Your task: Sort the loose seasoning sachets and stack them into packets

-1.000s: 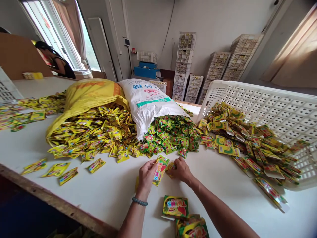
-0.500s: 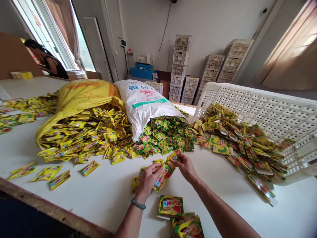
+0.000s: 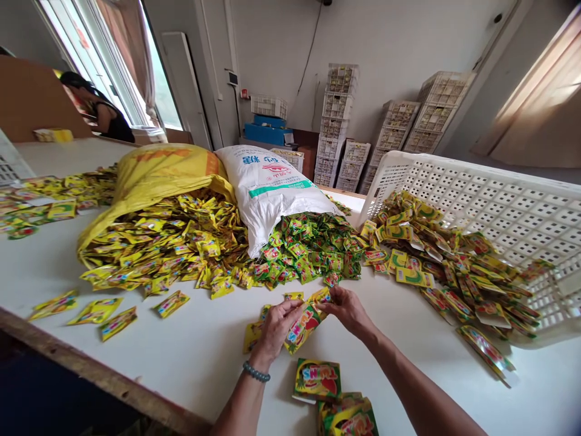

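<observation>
Near the table's middle, my left hand [image 3: 276,327] is closed on a green and yellow box [image 3: 300,330] printed with bright letters. My right hand [image 3: 347,307] pinches a yellow packet [image 3: 319,295] at the box's upper end. Whether the packet is partly inside the box is too small to tell. Beside my left fingers lie a few yellow packets [image 3: 253,334]. Closer to me rest a similar box [image 3: 316,379] and a small stack of boxes [image 3: 348,418]. Green packets [image 3: 313,245] spill from a white sack [image 3: 267,175], and yellow packets [image 3: 181,233] from a yellow sack [image 3: 167,166].
On the right, a tipped white basket [image 3: 490,188] has many flat boxes [image 3: 445,260] spilling from it. Loose yellow packets [image 3: 97,310] lie near the table's left edge. A person [image 3: 109,118] sits at the back left. Stacked crates [image 3: 334,115] stand by the wall.
The whole view has shifted slightly, so the scene sits a little further right. Both hands remain at the box and packet, with only slight finger movement.
</observation>
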The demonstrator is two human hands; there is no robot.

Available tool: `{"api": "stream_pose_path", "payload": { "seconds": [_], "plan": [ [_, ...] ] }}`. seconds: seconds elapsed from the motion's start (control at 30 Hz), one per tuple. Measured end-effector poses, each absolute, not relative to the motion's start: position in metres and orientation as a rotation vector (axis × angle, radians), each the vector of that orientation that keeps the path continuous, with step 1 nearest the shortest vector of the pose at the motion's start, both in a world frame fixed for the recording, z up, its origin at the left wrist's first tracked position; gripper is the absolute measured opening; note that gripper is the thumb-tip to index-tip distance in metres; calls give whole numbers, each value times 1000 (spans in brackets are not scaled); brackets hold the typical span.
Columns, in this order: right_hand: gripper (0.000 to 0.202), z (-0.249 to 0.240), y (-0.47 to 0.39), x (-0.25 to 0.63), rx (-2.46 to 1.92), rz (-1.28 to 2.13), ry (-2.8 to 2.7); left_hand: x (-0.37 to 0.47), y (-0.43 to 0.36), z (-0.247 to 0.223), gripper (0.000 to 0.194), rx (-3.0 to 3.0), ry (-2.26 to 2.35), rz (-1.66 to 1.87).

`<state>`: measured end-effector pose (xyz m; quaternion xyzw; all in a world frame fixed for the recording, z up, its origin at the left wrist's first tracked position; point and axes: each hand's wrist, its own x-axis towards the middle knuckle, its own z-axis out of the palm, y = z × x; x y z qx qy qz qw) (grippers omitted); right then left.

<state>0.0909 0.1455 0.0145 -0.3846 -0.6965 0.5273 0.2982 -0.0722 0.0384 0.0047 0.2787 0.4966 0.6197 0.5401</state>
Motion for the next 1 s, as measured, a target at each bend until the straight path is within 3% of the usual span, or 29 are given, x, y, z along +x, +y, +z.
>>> {"api": "stream_pose_path", "payload": {
  "seconds": [0.13,0.37,0.53,0.73,1.0],
  "plan": [
    [43,21,145,90,-1095,1260,-1941,-70,38,4,38,672,1203,1485],
    [22,37,131,82,-1080,1114,-2089,-64,37,9,39,765,1109,1410],
    [47,32,130,87,-1096,1186,-2065,-64,39,9,42,706,1094,1452],
    [59,30,117,78,-1076,1467,-2015,-61,38,8,41,668,1122,1495],
    [47,22,118,79,-983,1307,-1792,-59,38,12,55,636,1313,1660]
  ]
}}
